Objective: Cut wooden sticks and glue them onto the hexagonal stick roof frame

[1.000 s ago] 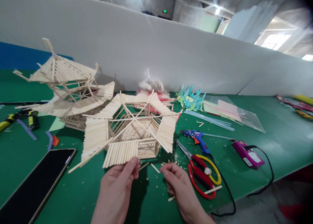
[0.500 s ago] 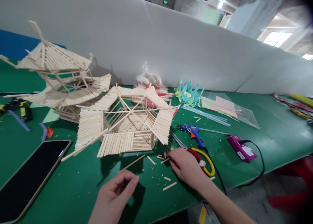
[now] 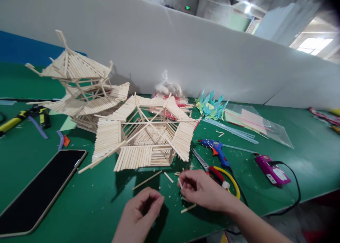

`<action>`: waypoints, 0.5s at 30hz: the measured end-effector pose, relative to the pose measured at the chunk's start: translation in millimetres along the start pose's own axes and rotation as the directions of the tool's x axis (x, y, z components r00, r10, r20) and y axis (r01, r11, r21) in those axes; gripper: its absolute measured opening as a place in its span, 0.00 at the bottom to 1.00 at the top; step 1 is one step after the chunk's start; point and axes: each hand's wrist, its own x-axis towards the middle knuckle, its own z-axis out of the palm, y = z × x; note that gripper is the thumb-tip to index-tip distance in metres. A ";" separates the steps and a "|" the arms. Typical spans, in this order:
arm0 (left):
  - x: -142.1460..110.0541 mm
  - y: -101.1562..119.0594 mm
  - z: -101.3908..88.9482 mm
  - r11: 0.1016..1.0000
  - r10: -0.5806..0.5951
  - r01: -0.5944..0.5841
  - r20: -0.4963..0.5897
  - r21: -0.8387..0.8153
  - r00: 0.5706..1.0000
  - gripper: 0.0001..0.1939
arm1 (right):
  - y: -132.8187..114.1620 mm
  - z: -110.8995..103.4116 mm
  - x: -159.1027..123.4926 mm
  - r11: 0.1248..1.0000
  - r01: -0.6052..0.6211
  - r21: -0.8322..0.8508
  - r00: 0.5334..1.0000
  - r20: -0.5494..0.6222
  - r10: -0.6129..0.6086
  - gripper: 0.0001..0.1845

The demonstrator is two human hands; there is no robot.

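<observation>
My right hand (image 3: 202,190) is pinched on a short wooden stick (image 3: 180,183) just above the green table (image 3: 87,204), beside the red and yellow scissors (image 3: 224,181). My left hand (image 3: 142,213) hovers low near the front edge, fingers curled loosely with nothing visible in them. In front of both hands stands a hexagonal stick roof frame (image 3: 145,133). Loose stick pieces (image 3: 147,179) lie scattered between the frame and my hands.
A taller stick pagoda model (image 3: 77,87) stands at the back left. A black phone (image 3: 39,191) lies front left. A blue glue gun (image 3: 216,151), a purple device with cable (image 3: 272,168), paper shapes (image 3: 211,106) and a plastic bag (image 3: 255,124) lie to the right.
My left hand let go of the roof frame and drew back toward the table edge. My right hand reached among the loose pieces and now pinches a short stick.
</observation>
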 end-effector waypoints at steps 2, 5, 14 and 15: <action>1.8 6.7 1.6 0.999 -0.035 0.035 0.053 -0.001 0.998 0.12 | -7.0 0.4 -2.0 0.976 -0.002 0.219 0.999 0.046 -0.008 0.07; 3.8 19.0 1.6 0.999 -0.028 0.026 0.130 0.019 0.991 0.15 | -17.4 -1.7 -2.5 0.858 -0.014 0.513 0.994 0.097 -0.041 0.08; 13.9 25.3 -2.1 0.991 0.058 -0.088 0.261 0.105 0.964 0.14 | -28.6 -2.0 5.1 0.954 0.137 0.267 0.985 0.063 -0.159 0.07; 14.7 25.0 -2.8 0.992 0.058 -0.083 0.257 0.091 0.965 0.14 | -28.1 -0.7 6.4 0.953 0.122 0.277 0.989 0.050 -0.141 0.06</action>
